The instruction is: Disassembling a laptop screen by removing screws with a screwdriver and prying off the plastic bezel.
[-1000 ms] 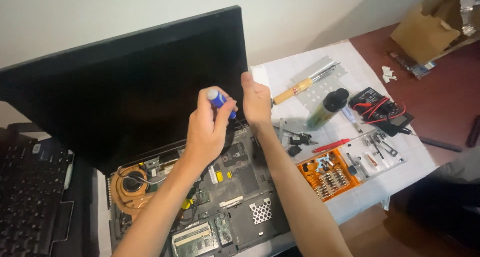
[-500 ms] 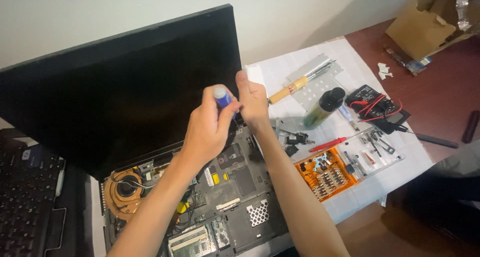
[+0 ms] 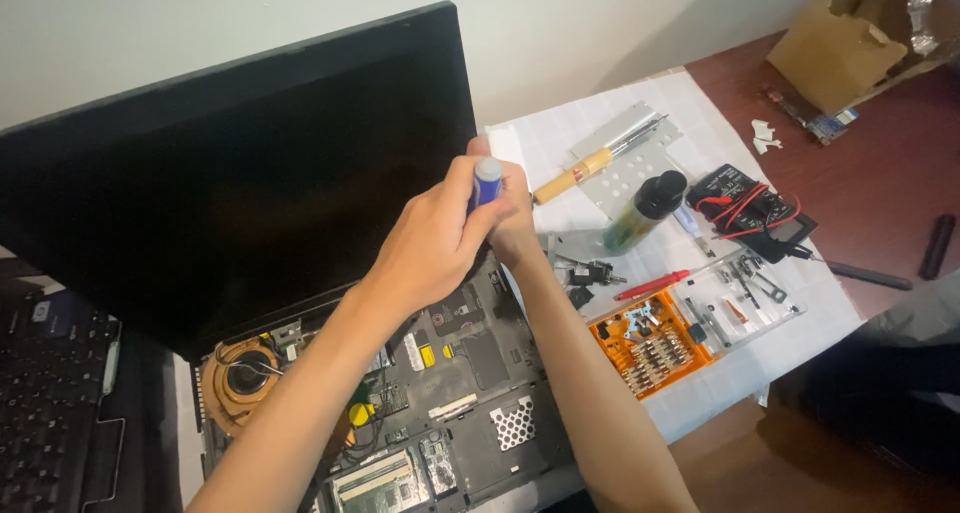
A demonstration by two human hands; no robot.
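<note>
Desk, opened laptop, screwdriver

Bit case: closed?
No, the orange bit case lies open on the white sheet, bits showing, its clear lid flipped out beside it.

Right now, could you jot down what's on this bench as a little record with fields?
left hand: gripping a blue-handled screwdriver upright over the laptop's right hinge corner
right hand: beside the left hand, at the screwdriver's shaft
laptop: opened up, circuit boards and copper fan exposed, black screen upright
bit case: orange, open, right of the laptop
bottle: dark-capped, on the white sheet
cardboard box: far right corner
</note>
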